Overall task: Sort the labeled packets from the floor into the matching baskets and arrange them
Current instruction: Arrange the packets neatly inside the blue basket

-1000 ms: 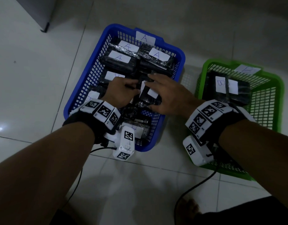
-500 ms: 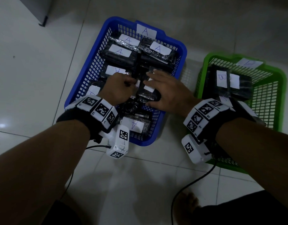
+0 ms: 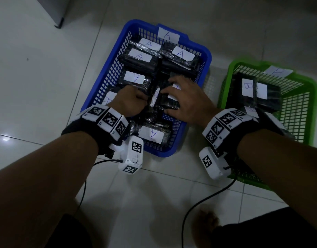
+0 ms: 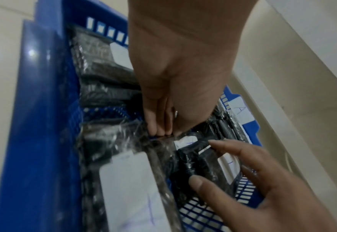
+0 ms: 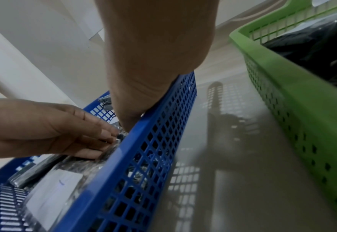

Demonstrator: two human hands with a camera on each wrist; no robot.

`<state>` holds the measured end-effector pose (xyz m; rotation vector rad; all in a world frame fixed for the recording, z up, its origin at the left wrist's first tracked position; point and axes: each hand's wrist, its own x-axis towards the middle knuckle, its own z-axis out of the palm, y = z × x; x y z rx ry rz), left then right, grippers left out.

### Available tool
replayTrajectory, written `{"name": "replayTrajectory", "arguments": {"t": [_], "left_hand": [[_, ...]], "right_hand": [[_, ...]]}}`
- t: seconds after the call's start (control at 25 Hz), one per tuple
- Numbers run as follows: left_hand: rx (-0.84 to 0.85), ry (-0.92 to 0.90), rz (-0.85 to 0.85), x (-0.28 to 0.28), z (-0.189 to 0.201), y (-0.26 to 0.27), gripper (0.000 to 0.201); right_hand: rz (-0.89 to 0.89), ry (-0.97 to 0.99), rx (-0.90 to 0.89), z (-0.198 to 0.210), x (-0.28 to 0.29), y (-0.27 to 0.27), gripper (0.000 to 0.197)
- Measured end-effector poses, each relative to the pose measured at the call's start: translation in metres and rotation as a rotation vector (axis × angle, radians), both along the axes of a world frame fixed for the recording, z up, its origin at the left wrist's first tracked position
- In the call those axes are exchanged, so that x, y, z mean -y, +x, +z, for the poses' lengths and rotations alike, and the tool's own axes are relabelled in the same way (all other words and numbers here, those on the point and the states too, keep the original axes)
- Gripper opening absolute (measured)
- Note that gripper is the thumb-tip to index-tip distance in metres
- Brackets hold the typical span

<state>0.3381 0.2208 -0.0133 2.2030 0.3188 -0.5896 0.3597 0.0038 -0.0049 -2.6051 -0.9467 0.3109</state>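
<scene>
Gripping a black packet [image 3: 165, 102] in the middle of the blue basket [image 3: 107, 76].
The right hand [image 3: 188, 102] spread over the packet, thumb at its near edge and fingers curled over the far edge, clasping it. The left hand [image 3: 129, 101] set bunched fingertips against the packet's left side; whether they pinched the wrap could not be told. B-labelled packets [image 3: 247, 86] lay in the green basket [image 3: 313, 90] alongside.

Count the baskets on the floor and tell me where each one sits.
2. The blue basket sits on the left; the green basket stands beside it on the right. No others show in any view.
</scene>
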Motion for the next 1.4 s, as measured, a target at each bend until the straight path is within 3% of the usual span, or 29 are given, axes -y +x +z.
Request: {"name": "replayTrajectory", "arguments": {"t": [0.2,0.4,0.72,0.88,1.12,1.4], "left_hand": [[-0.13,-0.175,0.121,0.011,0.0,-0.005,0.022],[-0.028,-0.036,0.098,0.014,-0.004,-0.005,0.027],[0.089,-0.003,0.083,0.015,0.013,-0.004,0.02],[0.294,0.102,-0.022,0.004,0.037,-0.01,0.024],[0.564,0.294,-0.117,-0.015,0.043,-0.018,0.034],[0.616,0.286,-0.373,-0.031,0.037,0.005,0.032]], "right_hand": [[0.021,-0.055,-0.039,-0.001,0.006,0.001,0.07],[0.036,-0.01,-0.026,-0.005,0.006,-0.003,0.071],[-0.003,0.011,-0.016,-0.007,0.011,-0.002,0.077],[-0.021,0.033,0.021,-0.001,0.01,-0.002,0.073],[-0.132,0.131,0.251,0.011,0.001,0.001,0.051],[-0.261,0.17,0.317,0.012,0.013,0.006,0.043]]}}
